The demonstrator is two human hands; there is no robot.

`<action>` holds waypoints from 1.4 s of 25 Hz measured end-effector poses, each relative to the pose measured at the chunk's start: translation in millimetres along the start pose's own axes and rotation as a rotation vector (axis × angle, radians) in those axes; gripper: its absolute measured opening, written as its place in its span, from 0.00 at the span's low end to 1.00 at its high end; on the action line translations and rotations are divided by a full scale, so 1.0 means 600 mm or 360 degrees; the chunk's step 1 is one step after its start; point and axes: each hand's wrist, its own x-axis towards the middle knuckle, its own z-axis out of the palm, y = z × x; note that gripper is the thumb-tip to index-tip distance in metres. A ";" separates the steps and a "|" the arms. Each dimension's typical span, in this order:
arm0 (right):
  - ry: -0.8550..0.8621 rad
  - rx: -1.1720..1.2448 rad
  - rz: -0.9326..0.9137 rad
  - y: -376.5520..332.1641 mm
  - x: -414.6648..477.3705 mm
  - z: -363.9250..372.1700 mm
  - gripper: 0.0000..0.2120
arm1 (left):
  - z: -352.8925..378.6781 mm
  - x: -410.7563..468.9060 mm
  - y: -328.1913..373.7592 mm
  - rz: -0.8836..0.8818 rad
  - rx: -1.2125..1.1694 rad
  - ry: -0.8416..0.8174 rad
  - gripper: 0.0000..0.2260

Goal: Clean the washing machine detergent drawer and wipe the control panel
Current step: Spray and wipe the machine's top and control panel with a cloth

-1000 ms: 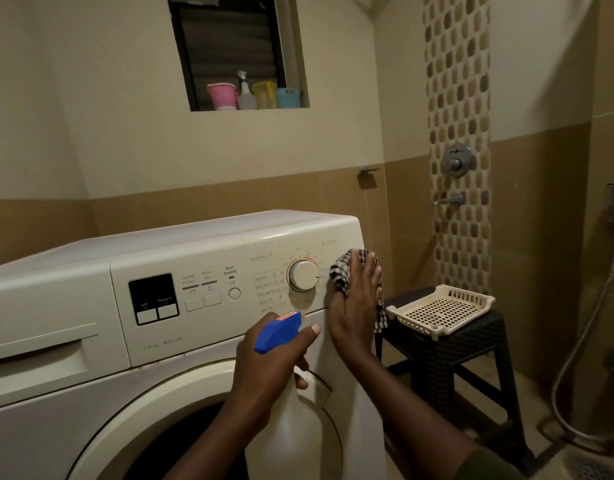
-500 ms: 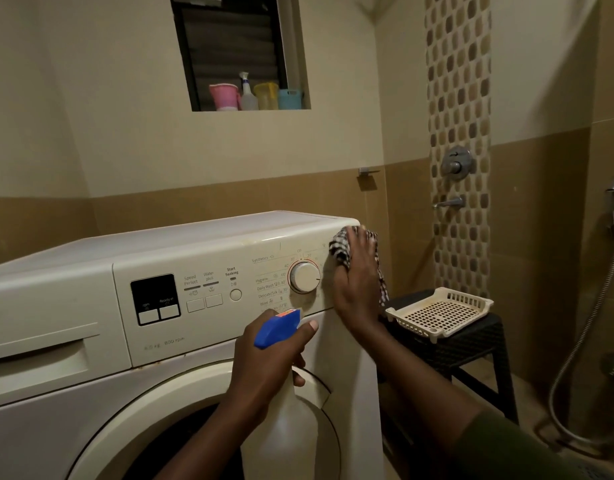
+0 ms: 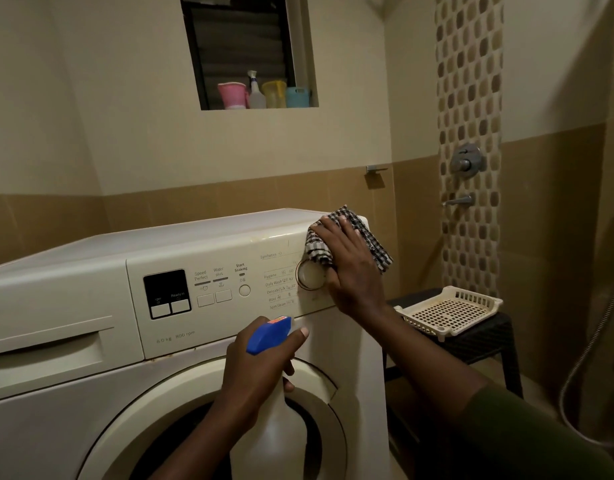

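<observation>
Your right hand point(image 3: 350, 268) lies flat with fingers together, pressing a black-and-white checked cloth point(image 3: 347, 237) against the upper right corner of the washing machine's control panel point(image 3: 226, 271). The cloth laps over the panel's top edge and hangs past the machine's right-hand corner; its lower fold covers the upper part of the round program dial point(image 3: 310, 277). Your left hand point(image 3: 260, 368) is wrapped around the neck of a white spray bottle point(image 3: 274, 434) with a blue trigger head point(image 3: 269, 334), thumb resting along the head, held in front of the round door point(image 3: 208, 420) just below the panel's lower edge.

The detergent drawer point(image 3: 46, 344) sits closed at the far left of the machine front, well apart from both hands.

To the right of the machine there is a narrow gap, then a dark stool point(image 3: 485, 344) carrying a cream slotted tray point(image 3: 451, 311). A shower hose point(image 3: 596, 341) hangs along the right wall.

On the panel you can read "Speed Perfect", "Water plus" and "Start Soaking" above the buttons, "Ready in" on the dark display point(image 3: 166, 294), and "6.0 kg 800 rpm" near the bottom edge. Beside the dial the program list shows "Synthetics", "Hygiene", "Daily Wash", "Delicate/Silk", "Wool" and "Spin/Drain"; the small figures after them are too blurred to read.
</observation>
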 end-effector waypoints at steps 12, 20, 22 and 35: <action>0.0042 -0.0026 0.0199 0.016 -0.162 0.059 0.42 | -0.013 -0.004 -0.018 0.0004 0.0081 -0.0009 0.16; 0.0343 0.0282 0.0755 0.018 -0.139 0.053 0.36 | -0.027 -0.018 -0.014 -0.0028 0.0044 -0.0013 0.17; 0.0388 0.0306 0.0795 0.013 -0.115 0.048 0.35 | -0.039 -0.021 -0.019 -0.0028 0.0031 0.0004 0.16; -0.0218 0.0038 -0.0076 -0.047 -0.004 -0.002 0.30 | -0.033 -0.020 -0.049 -0.0044 -0.0025 -0.0050 0.15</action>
